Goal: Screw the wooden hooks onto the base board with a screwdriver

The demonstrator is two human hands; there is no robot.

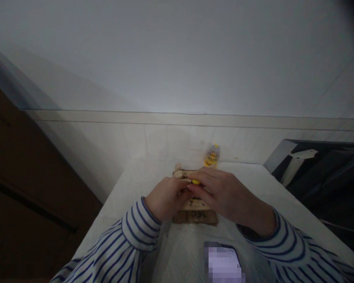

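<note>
Both hands meet over a small pale wooden construction (194,204) on the white-covered table. My left hand (169,198) is closed at its left side, fingertips gripping its upper part. My right hand (224,192) comes in from the right, its thumb and fingers pinched around a small yellow piece (196,182). What kind of piece that is I cannot make out. The fingertips of the two hands nearly touch and hide the middle of the construction. Under its near edge shows a brown flat piece (195,217) with dark markings.
A small bottle (212,155) with yellow on it stands near the wall, behind my right hand. Close to me on the table (253,255) lies a phone (224,261) with a lit screen. Dark items (327,188) stand beyond the right edge; a brown wooden surface (23,196) is at left.
</note>
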